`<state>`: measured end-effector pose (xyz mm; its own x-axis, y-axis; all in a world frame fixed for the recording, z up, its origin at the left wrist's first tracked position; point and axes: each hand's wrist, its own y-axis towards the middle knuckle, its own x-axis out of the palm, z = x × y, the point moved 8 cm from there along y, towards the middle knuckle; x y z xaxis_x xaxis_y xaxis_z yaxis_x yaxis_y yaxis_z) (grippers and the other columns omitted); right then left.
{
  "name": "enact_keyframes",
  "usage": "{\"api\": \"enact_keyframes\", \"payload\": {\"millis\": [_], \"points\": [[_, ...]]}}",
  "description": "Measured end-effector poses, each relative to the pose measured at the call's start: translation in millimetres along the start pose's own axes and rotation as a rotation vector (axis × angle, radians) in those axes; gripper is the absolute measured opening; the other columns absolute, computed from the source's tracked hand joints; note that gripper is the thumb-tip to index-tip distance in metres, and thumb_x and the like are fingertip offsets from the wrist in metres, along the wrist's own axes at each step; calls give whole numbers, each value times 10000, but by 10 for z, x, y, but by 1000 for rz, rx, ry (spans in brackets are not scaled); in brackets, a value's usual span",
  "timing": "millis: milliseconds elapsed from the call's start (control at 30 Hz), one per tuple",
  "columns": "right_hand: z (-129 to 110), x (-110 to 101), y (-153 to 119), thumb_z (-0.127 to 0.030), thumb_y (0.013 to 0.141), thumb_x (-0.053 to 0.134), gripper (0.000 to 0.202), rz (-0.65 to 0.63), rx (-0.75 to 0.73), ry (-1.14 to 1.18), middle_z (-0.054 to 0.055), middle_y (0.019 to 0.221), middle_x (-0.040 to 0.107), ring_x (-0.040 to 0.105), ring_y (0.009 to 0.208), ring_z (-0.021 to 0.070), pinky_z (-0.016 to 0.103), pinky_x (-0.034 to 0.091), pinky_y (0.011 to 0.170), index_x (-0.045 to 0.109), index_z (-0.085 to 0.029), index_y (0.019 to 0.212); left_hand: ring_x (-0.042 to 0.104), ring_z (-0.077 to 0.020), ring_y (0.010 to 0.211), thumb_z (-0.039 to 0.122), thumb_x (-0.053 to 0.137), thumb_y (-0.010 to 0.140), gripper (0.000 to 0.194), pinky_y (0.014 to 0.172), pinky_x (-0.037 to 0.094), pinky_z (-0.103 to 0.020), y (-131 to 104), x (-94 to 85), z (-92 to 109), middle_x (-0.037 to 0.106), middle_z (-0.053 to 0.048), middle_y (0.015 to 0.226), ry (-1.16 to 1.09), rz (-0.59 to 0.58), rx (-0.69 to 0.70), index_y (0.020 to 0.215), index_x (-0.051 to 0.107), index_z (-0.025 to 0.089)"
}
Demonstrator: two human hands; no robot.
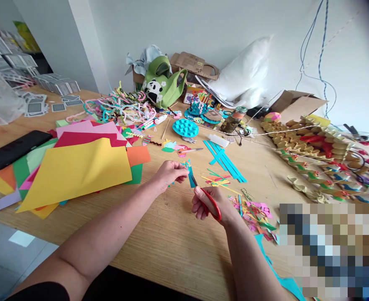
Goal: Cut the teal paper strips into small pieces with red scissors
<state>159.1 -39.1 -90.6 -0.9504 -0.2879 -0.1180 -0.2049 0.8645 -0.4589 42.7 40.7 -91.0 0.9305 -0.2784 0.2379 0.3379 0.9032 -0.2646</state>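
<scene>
Scissors [216, 207], red-handled metal, gripped in right hand [208, 202], seemingly trimming narrow blue paper [191, 179] left hand [172, 173] pinches! Next snip wants steadiness.

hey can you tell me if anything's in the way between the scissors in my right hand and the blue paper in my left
Nothing visible is. The red-handled scissors in your right hand point straight at the blue paper, and your left hand holds it from the other side.
</scene>
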Motion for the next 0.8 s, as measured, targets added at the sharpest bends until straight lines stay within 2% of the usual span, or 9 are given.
{"api": "enact_keyframes", "payload": {"millis": [233,533,800], "points": [[43,-24,21,-658,678,633,530,10,18,6,46,506,642,598,387,119,187,456,359,575,-137,602,525,-78,480,204,704,587,136,505,417,-217,-14,88,-42,606,-19,563,-19,-117,-30,626,615,110],[35,-27,5,-663,678,626,535,-10,8,-10,45,515,645,605,398,122,193,465,375,576,-136,603,507,-82,484,216,705,561,143,491,383,-218,-28,128,-50,576,-9,529,-1,-165,-42,624,628,114],[16,-30,-38,-690,671,607,564,-29,31,-27,47,532,649,611,416,119,191,473,390,579,-129,619,487,-68,485,244,695,586,158,492,372,-210,3,49,-12,602,-17,583,61,-103,3,639,617,117]]}}
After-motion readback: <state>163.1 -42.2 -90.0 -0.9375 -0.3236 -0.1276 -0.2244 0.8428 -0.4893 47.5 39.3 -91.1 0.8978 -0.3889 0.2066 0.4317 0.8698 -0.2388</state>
